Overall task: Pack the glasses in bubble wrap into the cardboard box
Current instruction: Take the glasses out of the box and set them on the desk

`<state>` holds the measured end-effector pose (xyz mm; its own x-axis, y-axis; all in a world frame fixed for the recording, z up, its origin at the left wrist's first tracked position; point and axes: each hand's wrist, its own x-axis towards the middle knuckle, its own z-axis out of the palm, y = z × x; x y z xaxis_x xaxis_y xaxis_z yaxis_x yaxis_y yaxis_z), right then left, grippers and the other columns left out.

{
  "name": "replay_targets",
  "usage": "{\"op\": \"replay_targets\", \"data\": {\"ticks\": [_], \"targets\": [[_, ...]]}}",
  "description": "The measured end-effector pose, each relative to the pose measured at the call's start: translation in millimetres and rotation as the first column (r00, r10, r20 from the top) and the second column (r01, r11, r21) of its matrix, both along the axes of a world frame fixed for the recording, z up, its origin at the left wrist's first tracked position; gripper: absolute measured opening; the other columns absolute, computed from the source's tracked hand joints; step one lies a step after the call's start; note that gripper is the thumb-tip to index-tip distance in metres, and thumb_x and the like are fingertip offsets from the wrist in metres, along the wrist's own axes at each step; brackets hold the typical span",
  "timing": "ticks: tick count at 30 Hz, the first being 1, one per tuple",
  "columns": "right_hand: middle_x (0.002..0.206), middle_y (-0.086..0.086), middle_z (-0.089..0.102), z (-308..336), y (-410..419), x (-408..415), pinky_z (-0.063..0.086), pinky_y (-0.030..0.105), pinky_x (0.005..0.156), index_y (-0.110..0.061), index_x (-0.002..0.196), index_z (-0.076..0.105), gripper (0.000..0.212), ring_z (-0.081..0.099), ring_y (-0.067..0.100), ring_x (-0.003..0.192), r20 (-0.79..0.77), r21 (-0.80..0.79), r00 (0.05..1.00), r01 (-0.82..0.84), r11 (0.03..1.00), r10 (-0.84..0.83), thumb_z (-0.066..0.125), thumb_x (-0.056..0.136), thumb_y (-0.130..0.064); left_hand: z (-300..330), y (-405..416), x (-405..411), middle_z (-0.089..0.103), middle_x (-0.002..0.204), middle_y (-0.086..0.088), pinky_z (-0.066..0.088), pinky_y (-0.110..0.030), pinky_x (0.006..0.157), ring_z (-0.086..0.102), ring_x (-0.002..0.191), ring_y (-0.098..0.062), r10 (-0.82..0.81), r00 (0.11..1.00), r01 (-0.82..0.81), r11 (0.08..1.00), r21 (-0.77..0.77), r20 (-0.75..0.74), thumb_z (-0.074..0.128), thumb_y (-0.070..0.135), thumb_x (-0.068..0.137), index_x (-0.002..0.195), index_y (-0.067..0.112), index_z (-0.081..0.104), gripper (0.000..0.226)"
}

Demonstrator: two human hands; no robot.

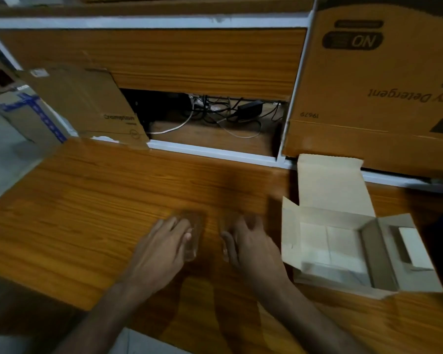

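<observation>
Two clear glasses stand close together on the wooden table (100,200), both blurred. My left hand (164,246) grips the left glass (193,241), thumb on its near side. My right hand (251,244) curls its fingers round the right glass (225,245). A small open cardboard box (368,246) lies just right of my right hand, flaps spread, with pale sheets inside. Something translucent lies at its near inner edge (325,272); I cannot tell whether it is bubble wrap.
A large detergent carton (374,85) stands behind the small box at the back right. A flat cardboard sheet (87,103) leans at the back left. A recess behind the table holds cables and a power adapter (250,107). The table's left edge drops to the floor.
</observation>
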<state>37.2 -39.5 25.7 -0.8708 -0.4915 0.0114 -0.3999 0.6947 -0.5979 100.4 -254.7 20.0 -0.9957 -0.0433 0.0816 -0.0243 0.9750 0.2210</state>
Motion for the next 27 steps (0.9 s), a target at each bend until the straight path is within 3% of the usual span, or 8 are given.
{"op": "replay_targets", "data": {"ticks": [3,5,10,16,20,23,27], "targets": [[0.149,0.006,0.036,-25.4,-18.2,-4.0,0.055,0.023,0.074,-0.032,0.132,0.044,0.029,0.062,0.012,0.095,0.107,0.042,0.994,0.015,0.999,-0.019,0.046,0.105,-0.042,-17.8,-17.9,-9.4,0.054,0.114,0.008,0.046,-0.033,0.082,0.049,0.102,-0.012,-0.028,0.996,0.023,0.999,0.048,0.089,0.028,0.041,0.107,0.117,0.029,0.052,0.029],[0.148,0.008,0.036,-37.4,-27.0,-8.0,0.055,0.026,0.078,-0.033,0.133,0.041,0.031,0.06,0.014,0.099,0.148,0.054,0.989,0.017,0.998,-0.025,0.049,0.104,-0.04,-26.3,-27.0,-18.9,0.055,0.115,0.008,0.046,-0.034,0.085,0.048,0.103,-0.011,-0.058,0.99,0.047,0.995,0.087,0.13,0.03,0.042,0.108,0.118,0.028,0.051,0.027],[0.127,0.005,0.048,-44.5,-50.3,-24.9,0.053,0.031,0.078,-0.027,0.129,0.045,0.031,0.057,0.017,0.095,0.239,0.064,0.965,0.092,0.994,-0.105,0.05,0.103,-0.043,-37.9,-44.3,-50.4,0.052,0.11,0.007,0.042,-0.037,0.087,0.048,0.103,-0.013,-0.112,0.963,0.076,0.985,0.152,0.246,0.036,0.037,0.108,0.111,0.031,0.045,0.011],[0.133,0.011,0.047,-45.3,-70.2,-45.9,0.046,0.03,0.071,-0.024,0.136,0.043,0.038,0.062,0.027,0.1,0.223,0.136,0.953,0.177,0.975,-0.205,0.048,0.104,-0.043,-33.4,-55.1,-85.4,0.052,0.099,0.007,0.041,-0.033,0.075,0.05,0.095,-0.012,-0.161,0.949,0.106,0.973,0.208,0.272,0.035,0.035,0.108,0.103,0.027,0.047,0.015],[0.136,0.006,0.043,-42.5,-70.2,-47.7,0.043,0.025,0.065,-0.027,0.131,0.047,0.032,0.057,0.019,0.094,0.174,0.083,0.961,0.202,0.976,-0.214,0.044,0.105,-0.045,-30.6,-58.2,-89.9,0.052,0.1,0.01,0.036,-0.027,0.068,0.049,0.094,-0.01,-0.189,0.967,0.153,0.966,0.207,0.168,0.039,0.036,0.107,0.102,0.03,0.047,0.011],[0.146,0.001,0.034,-47.5,-64.1,-40.6,0.053,0.027,0.076,-0.027,0.129,0.051,0.033,0.056,0.012,0.1,0.067,0.038,0.981,0.178,0.983,-0.18,0.048,0.103,-0.047,-36.9,-61.2,-78.9,0.055,0.107,0.007,0.045,-0.03,0.073,0.054,0.096,-0.013,-0.203,0.978,0.207,0.966,0.157,-0.037,0.046,0.033,0.106,0.107,0.025,0.056,0.013],[0.152,-0.004,0.028,-54.7,-59.2,-34.6,0.053,0.024,0.085,-0.027,0.134,0.054,0.04,0.056,0.009,0.109,0.044,0.017,0.986,0.162,0.987,-0.163,0.052,0.101,-0.049,-49.9,-59.9,-59.9,0.062,0.115,0.001,0.056,-0.031,0.07,0.057,0.104,-0.016,-0.219,0.962,0.228,0.973,0.045,-0.162,0.055,0.03,0.102,0.11,0.018,0.065,0.018]]}}
